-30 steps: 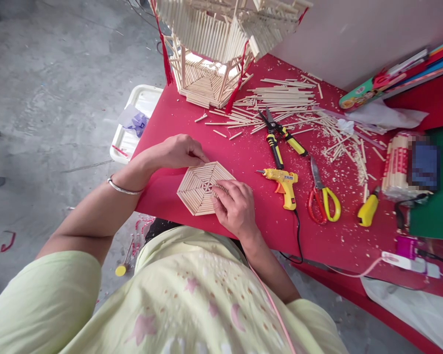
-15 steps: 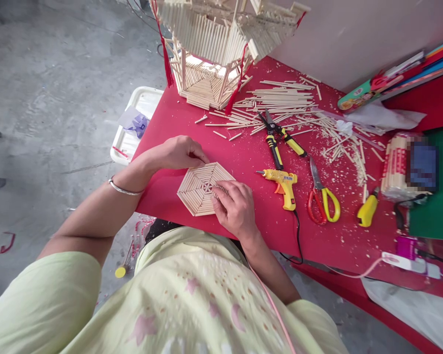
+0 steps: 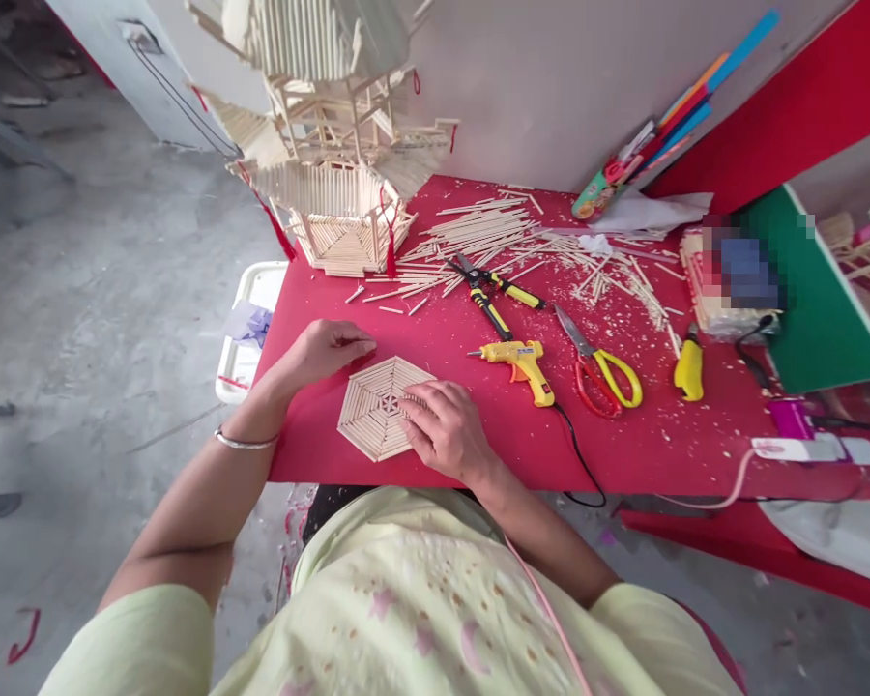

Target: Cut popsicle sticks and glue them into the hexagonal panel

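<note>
Red table, by the wearer's edge: hexagonal stick panel is being touched by the curled right hand; light pressure's best, nothing being nudged askew. Left hand is being held just beside. Can't tell if either's pinching.

The right hand touches the hexagonal stick panel at its right side — the left hand is near its far edge. To the panel's right lies a yellow glue gun.
</note>
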`<control>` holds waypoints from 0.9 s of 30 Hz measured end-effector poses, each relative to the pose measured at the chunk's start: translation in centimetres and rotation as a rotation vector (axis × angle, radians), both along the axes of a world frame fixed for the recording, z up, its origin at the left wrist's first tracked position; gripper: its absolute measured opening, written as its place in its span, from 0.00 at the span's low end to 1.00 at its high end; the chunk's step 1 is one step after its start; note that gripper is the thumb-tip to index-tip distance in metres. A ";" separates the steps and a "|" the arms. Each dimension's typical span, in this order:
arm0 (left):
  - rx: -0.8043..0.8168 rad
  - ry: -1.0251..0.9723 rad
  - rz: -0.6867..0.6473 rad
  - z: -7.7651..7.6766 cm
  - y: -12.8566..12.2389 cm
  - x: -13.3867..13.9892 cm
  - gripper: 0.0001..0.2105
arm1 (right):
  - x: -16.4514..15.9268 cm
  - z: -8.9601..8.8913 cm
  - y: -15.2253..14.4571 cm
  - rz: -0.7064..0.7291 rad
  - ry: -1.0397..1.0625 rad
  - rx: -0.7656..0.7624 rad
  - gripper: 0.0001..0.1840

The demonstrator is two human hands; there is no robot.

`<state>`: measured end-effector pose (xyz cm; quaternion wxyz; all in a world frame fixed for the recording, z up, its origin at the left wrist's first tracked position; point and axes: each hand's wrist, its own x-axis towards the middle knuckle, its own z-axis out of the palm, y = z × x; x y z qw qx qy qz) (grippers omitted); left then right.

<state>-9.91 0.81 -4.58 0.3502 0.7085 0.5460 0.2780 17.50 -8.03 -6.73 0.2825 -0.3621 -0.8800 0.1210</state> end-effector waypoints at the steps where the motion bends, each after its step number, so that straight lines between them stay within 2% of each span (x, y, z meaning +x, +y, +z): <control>1: 0.089 0.031 0.058 -0.2 0.4 0.2 0.16 | 0.1 0.0 -0.1 -0.009 0.018 0.008 0.15; 4: 0.301 0.228 0.146 -0.2 2.2 1.0 0.16 | 0.3 0.3 -0.4 -0.018 0.055 0.032 0.14; 6: 0.349 0.436 0.138 0.3 3.8 1.8 0.17 | 0.4 0.7 -0.6 -0.003 0.060 0.056 0.13; 10: 0.234 0.773 0.045 1.7 6.7 3.8 0.19 | 1.1 1.8 -1.2 -0.004 0.069 0.067 0.13; 15: 0.144 0.938 0.001 2.4 7.5 5.4 0.19 | 2.8 2.5 -2.0 -0.028 0.104 0.049 0.13; 18: 0.127 0.814 0.046 2.6 6.8 4.5 0.15 | 3.6 2.8 -2.3 -0.029 0.130 0.028 0.13; 20: 0.068 0.577 0.061 2.8 5.7 3.4 0.12 | 3.8 3.2 -2.2 -0.031 0.173 -0.001 0.13; 23: -0.113 0.156 -0.007 3.5 3.3 2.0 0.12 | 3.5 4.1 -1.4 -0.059 0.291 -0.067 0.13; 25: -0.172 0.011 -0.073 4.2 1.5 1.6 0.12 | 2.9 4.7 -0.4 -0.113 0.401 -0.162 0.14; 27: -0.172 -0.050 -0.100 5.1 -0.3 1.6 0.11 | 2.1 5.2 1.0 -0.188 0.521 -0.312 0.16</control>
